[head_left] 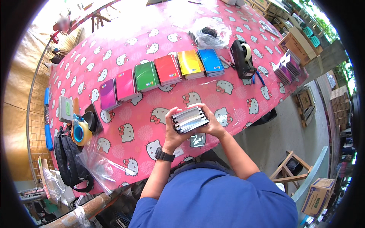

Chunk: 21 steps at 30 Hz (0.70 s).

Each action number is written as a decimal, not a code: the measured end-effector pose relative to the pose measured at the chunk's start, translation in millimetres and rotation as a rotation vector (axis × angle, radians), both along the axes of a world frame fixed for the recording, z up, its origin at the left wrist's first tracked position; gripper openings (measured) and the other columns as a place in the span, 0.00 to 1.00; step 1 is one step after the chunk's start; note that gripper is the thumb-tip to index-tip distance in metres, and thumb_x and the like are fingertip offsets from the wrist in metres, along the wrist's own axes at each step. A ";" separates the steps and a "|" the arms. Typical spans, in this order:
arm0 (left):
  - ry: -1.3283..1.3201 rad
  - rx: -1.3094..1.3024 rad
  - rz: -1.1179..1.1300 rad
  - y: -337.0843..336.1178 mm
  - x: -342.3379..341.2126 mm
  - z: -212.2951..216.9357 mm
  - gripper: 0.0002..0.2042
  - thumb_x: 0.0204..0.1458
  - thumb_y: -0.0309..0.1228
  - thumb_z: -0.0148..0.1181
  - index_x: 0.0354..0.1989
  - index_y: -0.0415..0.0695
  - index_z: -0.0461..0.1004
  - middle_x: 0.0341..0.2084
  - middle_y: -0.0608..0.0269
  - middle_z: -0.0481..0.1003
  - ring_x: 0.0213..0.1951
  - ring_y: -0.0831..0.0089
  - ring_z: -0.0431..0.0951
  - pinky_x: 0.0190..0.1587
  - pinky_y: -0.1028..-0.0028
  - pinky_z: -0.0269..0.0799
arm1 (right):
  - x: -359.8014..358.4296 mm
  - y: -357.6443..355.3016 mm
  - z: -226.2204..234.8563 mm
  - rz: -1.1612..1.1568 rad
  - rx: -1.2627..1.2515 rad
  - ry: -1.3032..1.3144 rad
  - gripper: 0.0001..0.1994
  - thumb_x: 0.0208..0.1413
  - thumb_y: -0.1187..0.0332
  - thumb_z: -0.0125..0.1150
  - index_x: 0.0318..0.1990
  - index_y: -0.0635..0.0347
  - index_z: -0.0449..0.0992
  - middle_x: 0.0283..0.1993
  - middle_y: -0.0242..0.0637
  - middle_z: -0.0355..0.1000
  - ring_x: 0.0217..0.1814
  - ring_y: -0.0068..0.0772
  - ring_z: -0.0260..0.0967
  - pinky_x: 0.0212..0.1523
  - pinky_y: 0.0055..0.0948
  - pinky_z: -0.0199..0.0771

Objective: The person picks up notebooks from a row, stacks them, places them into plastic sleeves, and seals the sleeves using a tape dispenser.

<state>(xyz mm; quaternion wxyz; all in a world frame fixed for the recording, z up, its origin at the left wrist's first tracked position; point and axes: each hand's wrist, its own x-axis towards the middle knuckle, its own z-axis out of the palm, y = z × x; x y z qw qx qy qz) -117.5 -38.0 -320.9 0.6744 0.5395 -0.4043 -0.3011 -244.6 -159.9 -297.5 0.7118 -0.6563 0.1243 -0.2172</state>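
Between my left hand [173, 131] and my right hand [211, 123] I hold a stack of small spiral notebooks [190, 120] above the near edge of the table. Their white page edges face up, and black binding shows at both ends. My fingers close round the two sides; the covers are mostly hidden. Beyond my hands, stacked notebooks form a curved row: purple [109, 94], pink [126, 84], green [146, 76], red [167, 70], yellow [191, 63] and blue [211, 62]. A small clear plastic packet [197, 140] lies just below my hands.
A pink patterned cloth [144, 131] covers the table. At right are a black tape dispenser [242, 60], blue-handled scissors [259, 78] and more purple notebooks [287, 68]. Tape rolls [81, 133], clear bags [99, 161] and a black backpack [70, 161] sit at left.
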 end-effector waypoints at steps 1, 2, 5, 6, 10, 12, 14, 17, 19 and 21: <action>-0.018 -0.053 0.038 -0.5 -1.2 1.7 0.47 0.24 0.23 0.73 0.58 0.45 0.51 0.49 0.56 0.61 0.53 0.67 0.65 0.56 0.68 0.63 | -2.9 -1.0 -3.8 -0.002 0.013 0.006 0.42 0.29 0.71 0.74 0.58 0.57 0.58 0.55 0.36 0.62 0.59 0.29 0.60 0.60 0.31 0.59; -0.072 -0.010 0.060 3.7 3.5 -10.8 0.45 0.25 0.23 0.72 0.56 0.45 0.51 0.46 0.57 0.61 0.50 0.66 0.65 0.54 0.68 0.63 | -3.7 1.2 -5.2 -0.002 0.027 0.022 0.43 0.29 0.71 0.74 0.58 0.57 0.57 0.55 0.36 0.62 0.58 0.30 0.61 0.59 0.31 0.60; -0.234 0.047 0.094 -0.2 -9.6 -23.9 0.42 0.25 0.22 0.70 0.53 0.45 0.52 0.44 0.58 0.61 0.48 0.67 0.65 0.52 0.68 0.64 | -3.4 0.4 -25.1 -0.011 -0.057 0.041 0.44 0.26 0.74 0.73 0.58 0.55 0.57 0.55 0.36 0.63 0.57 0.30 0.61 0.58 0.31 0.61; -0.295 0.032 0.137 -3.1 -10.9 -22.5 0.40 0.24 0.19 0.68 0.51 0.46 0.52 0.42 0.59 0.60 0.46 0.67 0.64 0.50 0.68 0.64 | -2.0 -2.5 -25.8 -0.011 -0.100 0.056 0.44 0.26 0.74 0.73 0.57 0.56 0.57 0.55 0.36 0.63 0.58 0.29 0.60 0.59 0.31 0.61; -0.260 -0.003 0.043 -1.4 -5.3 -18.4 0.41 0.29 0.23 0.74 0.51 0.46 0.51 0.42 0.60 0.62 0.45 0.68 0.67 0.49 0.69 0.67 | -6.3 -14.0 -12.7 0.065 -0.131 0.072 0.41 0.29 0.77 0.72 0.56 0.57 0.57 0.51 0.36 0.65 0.55 0.29 0.62 0.57 0.31 0.63; -0.334 -0.038 0.084 -3.7 -11.1 -9.9 0.41 0.29 0.23 0.74 0.51 0.46 0.52 0.43 0.59 0.63 0.46 0.68 0.68 0.49 0.68 0.69 | -13.6 -15.6 -4.2 0.078 -0.132 0.055 0.39 0.31 0.80 0.72 0.55 0.58 0.58 0.48 0.36 0.67 0.53 0.27 0.64 0.56 0.30 0.64; -0.390 -0.044 0.120 -3.5 -19.4 -12.6 0.40 0.30 0.22 0.74 0.52 0.47 0.52 0.44 0.59 0.63 0.44 0.68 0.69 0.48 0.68 0.70 | -17.0 -20.7 -12.8 0.107 -0.028 0.113 0.39 0.31 0.79 0.73 0.55 0.58 0.58 0.48 0.35 0.67 0.53 0.26 0.64 0.56 0.29 0.64; 0.043 0.094 0.037 -11.3 -19.9 -22.7 0.39 0.31 0.21 0.72 0.53 0.44 0.53 0.43 0.59 0.65 0.43 0.68 0.73 0.47 0.69 0.72 | -16.3 -32.8 -21.5 0.105 -0.120 0.152 0.38 0.31 0.78 0.74 0.54 0.59 0.60 0.50 0.36 0.66 0.53 0.25 0.63 0.54 0.28 0.66; -0.157 0.123 0.091 -12.4 -20.0 -11.2 0.36 0.34 0.19 0.71 0.53 0.41 0.56 0.43 0.59 0.69 0.43 0.68 0.74 0.47 0.71 0.73 | -19.3 -36.9 3.6 0.161 -0.122 0.298 0.38 0.34 0.73 0.74 0.55 0.59 0.60 0.53 0.40 0.65 0.55 0.30 0.63 0.57 0.31 0.63; -0.206 0.131 0.154 -15.7 -27.9 4.8 0.31 0.36 0.30 0.73 0.48 0.37 0.62 0.42 0.55 0.72 0.42 0.69 0.74 0.45 0.71 0.72 | -41.4 -51.0 5.1 0.003 -0.511 0.233 0.39 0.36 0.64 0.74 0.57 0.61 0.60 0.53 0.43 0.66 0.58 0.36 0.60 0.60 0.34 0.59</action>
